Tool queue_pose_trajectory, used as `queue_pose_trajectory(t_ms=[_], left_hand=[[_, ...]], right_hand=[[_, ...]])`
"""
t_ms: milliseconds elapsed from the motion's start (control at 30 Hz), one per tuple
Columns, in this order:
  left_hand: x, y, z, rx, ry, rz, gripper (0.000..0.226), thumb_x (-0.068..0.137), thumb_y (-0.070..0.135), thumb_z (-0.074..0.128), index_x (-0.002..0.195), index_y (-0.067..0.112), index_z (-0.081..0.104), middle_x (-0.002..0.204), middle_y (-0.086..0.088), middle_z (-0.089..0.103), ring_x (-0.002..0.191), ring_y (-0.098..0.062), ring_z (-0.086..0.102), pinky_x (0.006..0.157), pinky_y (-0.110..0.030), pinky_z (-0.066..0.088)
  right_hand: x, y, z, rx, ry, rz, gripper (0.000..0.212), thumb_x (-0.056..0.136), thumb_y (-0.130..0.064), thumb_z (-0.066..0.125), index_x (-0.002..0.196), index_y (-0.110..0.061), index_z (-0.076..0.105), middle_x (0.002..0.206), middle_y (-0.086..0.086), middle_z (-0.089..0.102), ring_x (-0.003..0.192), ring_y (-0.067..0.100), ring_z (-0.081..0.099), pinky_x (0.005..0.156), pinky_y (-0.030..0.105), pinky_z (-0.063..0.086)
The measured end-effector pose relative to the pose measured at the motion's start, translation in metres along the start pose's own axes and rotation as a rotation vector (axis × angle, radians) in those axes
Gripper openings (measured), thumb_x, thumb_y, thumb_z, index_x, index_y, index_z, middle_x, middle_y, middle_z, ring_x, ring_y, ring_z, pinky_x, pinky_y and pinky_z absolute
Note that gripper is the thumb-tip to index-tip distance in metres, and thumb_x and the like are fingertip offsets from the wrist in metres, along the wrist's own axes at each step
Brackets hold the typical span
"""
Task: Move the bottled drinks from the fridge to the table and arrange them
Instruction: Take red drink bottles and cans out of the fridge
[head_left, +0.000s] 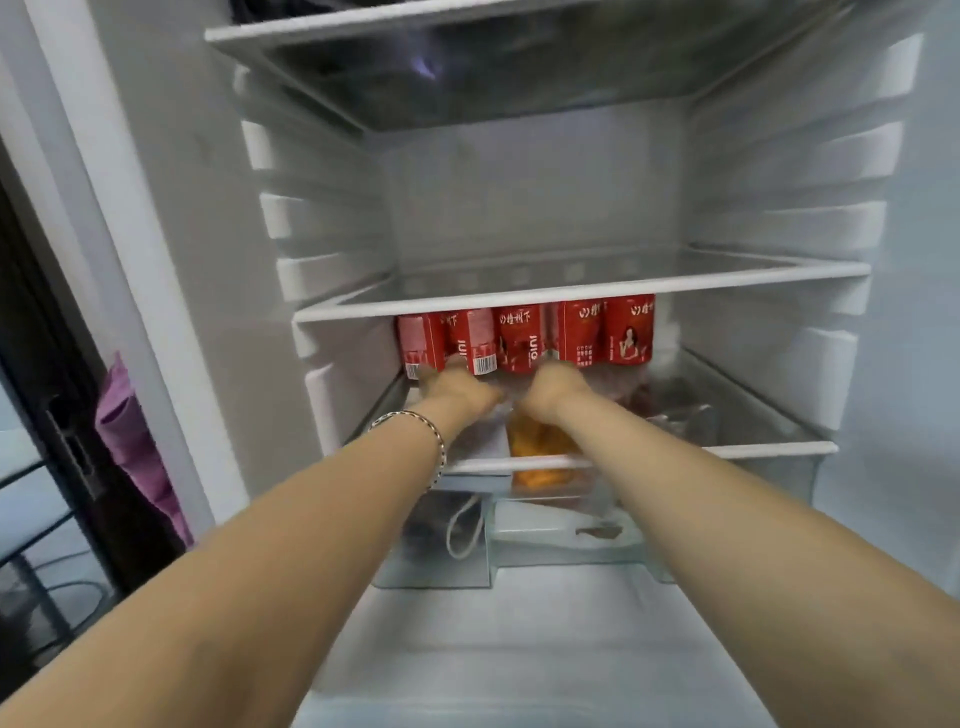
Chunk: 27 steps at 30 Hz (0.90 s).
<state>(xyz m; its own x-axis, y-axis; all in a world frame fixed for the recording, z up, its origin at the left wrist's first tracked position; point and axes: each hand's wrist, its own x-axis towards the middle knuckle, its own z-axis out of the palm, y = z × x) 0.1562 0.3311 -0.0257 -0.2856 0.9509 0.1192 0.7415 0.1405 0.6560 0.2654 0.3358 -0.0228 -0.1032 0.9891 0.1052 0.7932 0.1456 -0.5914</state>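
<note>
fridge (519, 197): left grip (457, 389), right grip (556, 389) touch bottles (522, 338)

A home kitchen — open fridge (519, 197); glass shelves (571, 293); red bottled drinks (522, 340) inside.

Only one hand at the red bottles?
No: the left hand and the right hand both reach the row of red bottles on the fridge shelf.
</note>
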Motion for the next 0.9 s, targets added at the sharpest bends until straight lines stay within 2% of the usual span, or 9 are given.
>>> queue_pose_trajectory(t_ms=[67, 167, 233, 367, 600, 700, 800, 867, 900], left_hand=[[0.020, 0.003, 0.007, 0.076, 0.003, -0.077, 0.083, 0.073, 0.057, 0.067, 0.140, 0.023, 0.032, 0.148, -0.014, 0.028, 0.139, -0.036, 0.022, 0.116, -0.043, 0.019], [0.044, 0.004, 0.010, 0.028, 0.119, -0.130, 0.093, 0.068, 0.054, 0.074, 0.143, 0.026, 0.025, 0.153, -0.019, 0.001, 0.143, -0.037, 0.000, 0.117, -0.047, 0.010], [0.065, 0.002, 0.012, -0.035, 0.219, -0.110, 0.092, 0.067, 0.048, 0.078, 0.141, 0.026, 0.029, 0.154, -0.021, -0.012, 0.143, -0.038, -0.008, 0.116, -0.047, 0.005], [0.082, 0.000, 0.023, -0.157, 0.361, -0.070, 0.094, 0.060, 0.044, 0.083, 0.138, 0.026, 0.035, 0.153, -0.022, -0.012, 0.143, -0.038, -0.006, 0.116, -0.048, 0.004], [0.080, 0.005, 0.029, -0.096, 0.237, -0.175, 0.104, 0.065, 0.053, 0.078, 0.146, 0.039, 0.014, 0.151, -0.026, -0.023, 0.142, -0.040, -0.016, 0.114, -0.052, -0.001], [0.079, 0.008, 0.026, -0.152, 0.214, -0.198, 0.096, 0.068, 0.049, 0.078, 0.144, 0.038, 0.022, 0.151, -0.028, -0.013, 0.141, -0.043, -0.008, 0.115, -0.052, 0.003], [0.084, 0.008, 0.017, -0.268, 0.261, -0.200, 0.078, 0.066, 0.040, 0.080, 0.133, 0.027, 0.043, 0.146, -0.024, 0.019, 0.135, -0.041, 0.018, 0.113, -0.049, 0.022], [0.088, 0.007, 0.017, -0.359, 0.223, -0.189, 0.065, 0.071, 0.034, 0.079, 0.126, 0.015, 0.049, 0.119, -0.010, 0.045, 0.114, -0.027, 0.041, 0.106, -0.036, 0.032], [0.087, 0.002, 0.021, -0.383, 0.197, -0.171, 0.060, 0.075, 0.031, 0.077, 0.124, 0.011, 0.050, 0.099, -0.002, 0.046, 0.100, -0.021, 0.045, 0.099, -0.032, 0.033]], right_hand=[[0.022, -0.001, 0.006, 0.010, 0.019, 0.026, 0.073, 0.079, -0.038, 0.070, 0.138, -0.011, 0.037, 0.135, 0.012, 0.048, 0.122, 0.029, 0.051, 0.102, 0.036, 0.044], [0.056, 0.004, 0.005, 0.178, 0.071, 0.047, 0.105, 0.071, -0.023, 0.080, 0.148, -0.008, 0.010, 0.148, 0.014, 0.027, 0.136, 0.031, 0.033, 0.113, 0.039, 0.031], [0.078, 0.009, 0.002, 0.208, 0.136, 0.008, 0.102, 0.076, -0.018, 0.076, 0.149, -0.005, 0.005, 0.149, 0.015, 0.024, 0.137, 0.031, 0.032, 0.112, 0.035, 0.029], [0.095, 0.004, 0.006, 0.211, 0.272, -0.040, 0.090, 0.077, -0.026, 0.074, 0.144, -0.002, 0.018, 0.142, 0.017, 0.032, 0.130, 0.034, 0.038, 0.105, 0.038, 0.036], [0.099, 0.000, 0.020, 0.307, 0.258, 0.025, 0.099, 0.080, -0.019, 0.072, 0.148, -0.007, 0.001, 0.149, 0.016, 0.017, 0.137, 0.032, 0.024, 0.112, 0.041, 0.026], [0.096, 0.000, 0.020, 0.382, 0.229, 0.031, 0.095, 0.084, -0.013, 0.065, 0.149, -0.010, -0.004, 0.153, 0.018, 0.014, 0.138, 0.034, 0.027, 0.112, 0.044, 0.026], [0.094, 0.004, 0.016, 0.439, 0.247, 0.029, 0.094, 0.082, -0.012, 0.068, 0.149, -0.011, 0.002, 0.151, 0.017, 0.023, 0.137, 0.034, 0.030, 0.114, 0.047, 0.027], [0.095, 0.007, 0.016, 0.441, 0.295, 0.060, 0.093, 0.079, -0.014, 0.071, 0.147, -0.008, 0.009, 0.148, 0.017, 0.027, 0.135, 0.035, 0.033, 0.112, 0.049, 0.030], [0.093, 0.008, 0.018, 0.427, 0.318, 0.083, 0.092, 0.077, -0.017, 0.072, 0.146, -0.007, 0.012, 0.147, 0.017, 0.027, 0.134, 0.036, 0.035, 0.111, 0.049, 0.032]])
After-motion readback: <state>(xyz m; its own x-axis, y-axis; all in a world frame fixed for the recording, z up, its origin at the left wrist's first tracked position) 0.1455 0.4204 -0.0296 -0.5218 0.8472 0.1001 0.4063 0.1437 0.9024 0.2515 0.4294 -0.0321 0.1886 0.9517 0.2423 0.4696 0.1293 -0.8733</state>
